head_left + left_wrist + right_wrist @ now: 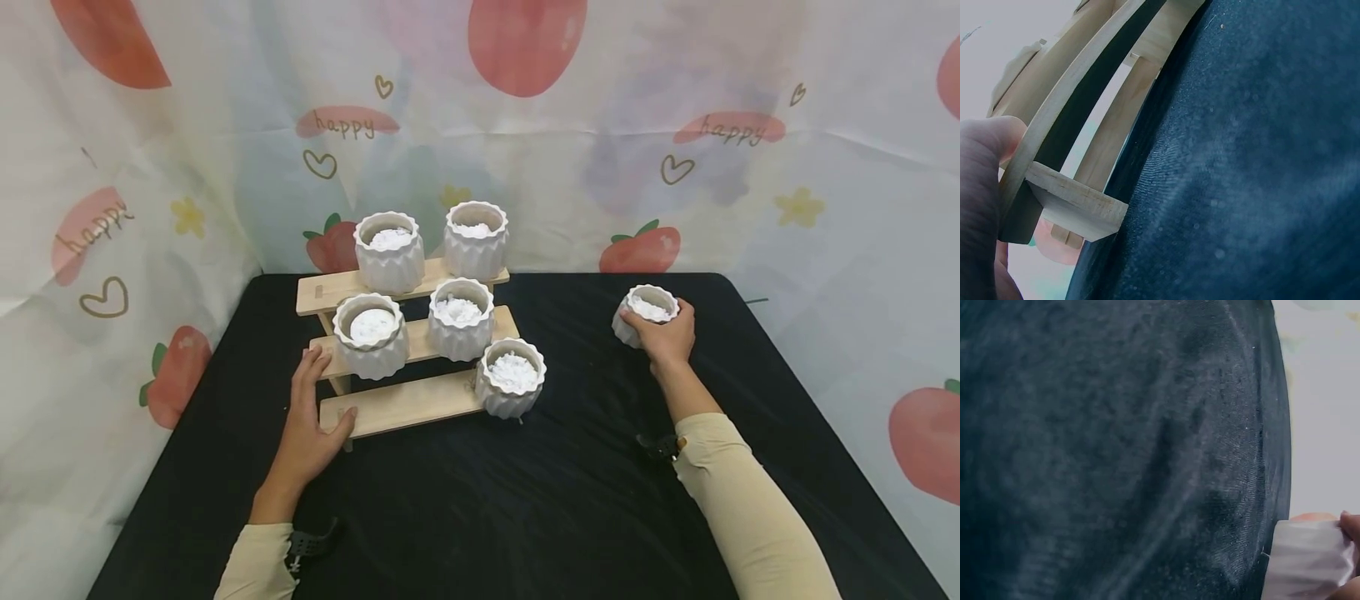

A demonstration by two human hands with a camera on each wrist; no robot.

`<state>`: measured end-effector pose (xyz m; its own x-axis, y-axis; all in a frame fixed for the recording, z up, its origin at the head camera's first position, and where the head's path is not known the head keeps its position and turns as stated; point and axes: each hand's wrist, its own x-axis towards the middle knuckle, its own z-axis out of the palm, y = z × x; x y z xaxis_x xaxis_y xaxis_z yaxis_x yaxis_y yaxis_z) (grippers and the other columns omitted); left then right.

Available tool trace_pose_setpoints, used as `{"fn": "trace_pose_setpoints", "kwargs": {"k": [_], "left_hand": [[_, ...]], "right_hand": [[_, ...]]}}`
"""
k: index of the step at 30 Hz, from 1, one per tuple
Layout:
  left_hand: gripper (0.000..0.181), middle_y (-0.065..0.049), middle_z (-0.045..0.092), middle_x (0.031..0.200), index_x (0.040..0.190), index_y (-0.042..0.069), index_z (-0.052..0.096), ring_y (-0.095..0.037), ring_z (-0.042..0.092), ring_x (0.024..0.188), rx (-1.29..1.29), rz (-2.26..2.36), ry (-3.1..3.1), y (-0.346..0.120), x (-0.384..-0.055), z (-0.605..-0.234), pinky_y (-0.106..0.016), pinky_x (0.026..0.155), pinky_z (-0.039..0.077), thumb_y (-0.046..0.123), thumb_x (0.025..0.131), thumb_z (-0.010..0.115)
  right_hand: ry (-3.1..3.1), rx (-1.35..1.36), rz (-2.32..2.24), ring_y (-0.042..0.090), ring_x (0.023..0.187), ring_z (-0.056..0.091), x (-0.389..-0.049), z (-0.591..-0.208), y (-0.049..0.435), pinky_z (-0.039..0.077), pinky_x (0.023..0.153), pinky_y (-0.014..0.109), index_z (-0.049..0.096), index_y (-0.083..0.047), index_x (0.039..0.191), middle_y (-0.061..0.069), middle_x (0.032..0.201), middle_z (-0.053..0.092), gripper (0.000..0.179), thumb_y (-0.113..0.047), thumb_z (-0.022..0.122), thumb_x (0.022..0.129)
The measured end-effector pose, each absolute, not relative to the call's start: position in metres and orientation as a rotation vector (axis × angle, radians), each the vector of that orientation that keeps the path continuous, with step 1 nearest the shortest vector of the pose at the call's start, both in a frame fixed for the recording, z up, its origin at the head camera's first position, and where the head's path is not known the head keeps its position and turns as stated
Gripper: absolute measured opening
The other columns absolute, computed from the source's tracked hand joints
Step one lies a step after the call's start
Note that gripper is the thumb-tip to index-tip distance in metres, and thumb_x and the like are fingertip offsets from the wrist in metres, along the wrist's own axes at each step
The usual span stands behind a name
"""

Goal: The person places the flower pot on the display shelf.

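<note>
A three-tier wooden stand (412, 405) is on the left part of the table. My left hand (303, 433) holds the stand's left end, its thumb (997, 134) over the bottom step and its fingers by the middle one. On the right, my right hand (670, 337) grips a white fluted pot (624, 330) with white bits inside. That pot's ridged side (1310, 559) shows at the right wrist view's lower right. Similar filled pots stand on the steps: two on the top, two on the middle, and one pot (510, 397) at the bottom step's right end.
Black cloth (480, 517) covers the table. Behind and beside it hangs a pale curtain (570, 200) printed with fruit, hearts and flowers. The back edge of the table lies close behind the stand and the held pot.
</note>
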<state>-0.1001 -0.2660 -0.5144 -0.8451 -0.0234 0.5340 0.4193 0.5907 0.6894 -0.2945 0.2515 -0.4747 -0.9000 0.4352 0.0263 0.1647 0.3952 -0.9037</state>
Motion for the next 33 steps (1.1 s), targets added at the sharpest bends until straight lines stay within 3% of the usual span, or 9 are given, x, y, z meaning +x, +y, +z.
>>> {"fn": "trace_pose_setpoints", "kwargs": {"k": [21, 33], "left_hand": [[0.093, -0.01, 0.015, 0.169, 0.161, 0.012, 0.031, -0.033, 0.003, 0.157, -0.312, -1.195, -2.327, -0.264, -0.1, -0.513, -0.066, 0.117, 0.012, 0.001, 0.082, 0.077], [0.093, -0.01, 0.015, 0.169, 0.162, 0.013, 0.03, -0.033, 0.003, 0.157, -0.317, -1.2, -2.317, -0.264, -0.1, -0.513, -0.065, 0.118, 0.012, 0.001, 0.082, 0.077]], "right_hand": [[-2.35, -0.572, 1.508, 0.024, 0.14, 0.041, -0.292, -0.483, 0.251, 0.034, 0.115, 0.042, 0.035, -0.014, 0.159, 0.008, 0.154, 0.044, 0.101, -0.043, 0.089, 0.079], [-2.28, -0.45, 1.501, 0.019, 0.132, 0.046, -0.282, -0.466, 0.247, 0.037, 0.11, 0.039, 0.045, -0.014, 0.154, 0.005, 0.147, 0.052, 0.095, -0.04, 0.092, 0.076]]}}
